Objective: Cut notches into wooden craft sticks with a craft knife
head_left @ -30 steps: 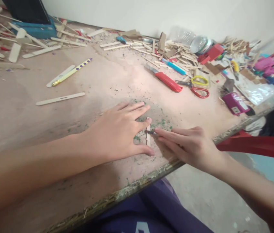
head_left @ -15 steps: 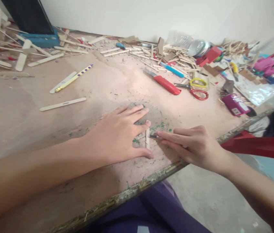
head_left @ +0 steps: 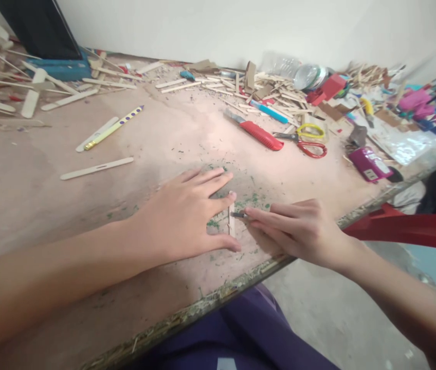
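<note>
One narrow strip of pale wood [head_left: 232, 227] lies flat on the desk [head_left: 175, 136] in the head view, close to the front edge, and we see it pointing away from the person's body. The left hand [head_left: 181, 216] is spread wide, palm down, with the index fingertip at the strip's far end and the thumb at its near end, so the middle shows bare between them. The right hand [head_left: 298, 226] is pinched narrow around a small dark blade [head_left: 238, 215], whose tip reaches across the strip from the right; we cannot tell whether it bites into the wood or only rests over it. We judge the strip very light and fairly stiff, dry rather than slippery, yet thin enough to split along its grain or snap if bent. Being so light, it would skid or turn under a sideways push, so we would take hold of it as the left hand does, pressing both ends down and leaving the middle free, with fingertips well away from the blade. In looks it is straight, slim and cream-coloured, clearly narrower than the slotted craft stick [head_left: 97, 168] farther left, with what seems to be a small sliver or nick along its side, too blurred for us to be sure. Green crumbs [head_left: 213, 224] are scattered around it on both sides.
</note>
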A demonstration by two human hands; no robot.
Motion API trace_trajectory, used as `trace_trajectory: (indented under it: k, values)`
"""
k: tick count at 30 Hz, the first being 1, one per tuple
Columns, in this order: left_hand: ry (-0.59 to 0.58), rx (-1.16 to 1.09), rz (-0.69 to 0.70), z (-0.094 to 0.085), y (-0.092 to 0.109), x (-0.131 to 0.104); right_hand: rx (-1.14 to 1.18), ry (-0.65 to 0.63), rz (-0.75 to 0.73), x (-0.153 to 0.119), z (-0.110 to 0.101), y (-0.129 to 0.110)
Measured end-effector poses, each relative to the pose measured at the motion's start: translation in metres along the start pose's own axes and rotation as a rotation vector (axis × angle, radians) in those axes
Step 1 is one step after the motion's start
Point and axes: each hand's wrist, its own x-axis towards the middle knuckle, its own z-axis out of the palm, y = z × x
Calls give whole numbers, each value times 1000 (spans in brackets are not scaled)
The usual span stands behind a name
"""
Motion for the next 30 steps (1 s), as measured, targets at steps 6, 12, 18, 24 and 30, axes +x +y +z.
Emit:
trace_trajectory:
  k: [6, 12, 18, 24, 30]
  values:
    - [-28, -18, 7, 0, 0, 1, 40, -58, 4, 4, -11, 5]
    - [-159, -106, -8, -6, 1, 3, 78, -141, 14, 12, -26, 7]
    - [-126, -120, -34, -10, -9, -1, 112, -214, -13, 17, -37, 6]
    - [88, -167, 47, -9, -14, -12, 93, -231, -15, 16, -46, 4]
    - [127, -239, 155, -23, -2, -10, 151, -234, 28, 10, -50, 9]
